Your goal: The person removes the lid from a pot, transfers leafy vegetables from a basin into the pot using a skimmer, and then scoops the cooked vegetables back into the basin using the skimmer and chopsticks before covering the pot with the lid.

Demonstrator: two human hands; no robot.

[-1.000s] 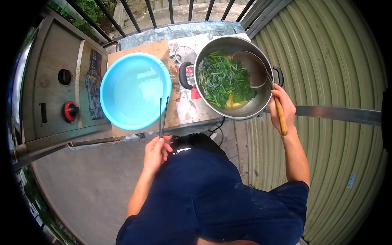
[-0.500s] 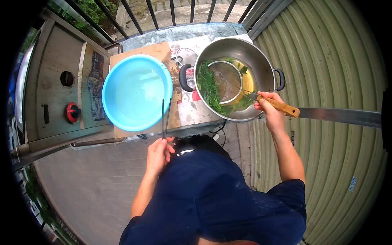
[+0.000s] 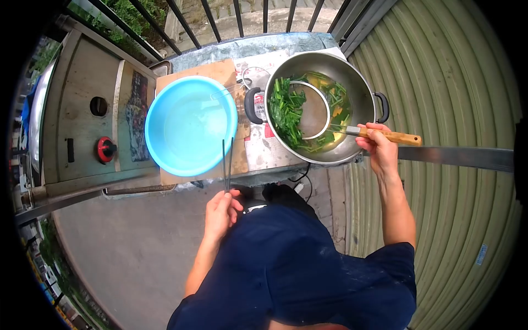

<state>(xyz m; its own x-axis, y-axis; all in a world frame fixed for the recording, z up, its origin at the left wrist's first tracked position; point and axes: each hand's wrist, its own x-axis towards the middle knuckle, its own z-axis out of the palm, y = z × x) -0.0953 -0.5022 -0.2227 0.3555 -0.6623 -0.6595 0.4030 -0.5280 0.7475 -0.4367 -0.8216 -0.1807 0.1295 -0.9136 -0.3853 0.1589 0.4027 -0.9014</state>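
Note:
My right hand [image 3: 380, 148] is closed round the wooden handle of a round strainer [image 3: 314, 110], whose ring lies inside the steel pot [image 3: 360, 88]. Leafy greens [image 3: 286, 107] are gathered at the pot's left side, some of them at the strainer's left edge, and more float in the yellowish liquid. My left hand [image 3: 222, 212] grips a pair of dark chopsticks [image 3: 227, 168], tips pointing up and slightly apart, near the lower right rim of the blue basin [image 3: 192, 126]. The basin holds what looks like clear water.
Cardboard [image 3: 239, 154] and printed paper [image 3: 267, 151] lie under the basin and pot. A second wire strainer [image 3: 245, 81] rests across the basin's right rim. At left stands a metal cabinet [image 3: 88, 71] with a red knob [image 3: 105, 149]. Railings are behind, a ribbed shutter [image 3: 440, 220] at right.
The strainer has moved from the pot's right side to its left-centre, pushing the greens leftward. Its handle has swung to point right. The left hand still holds the chopsticks.

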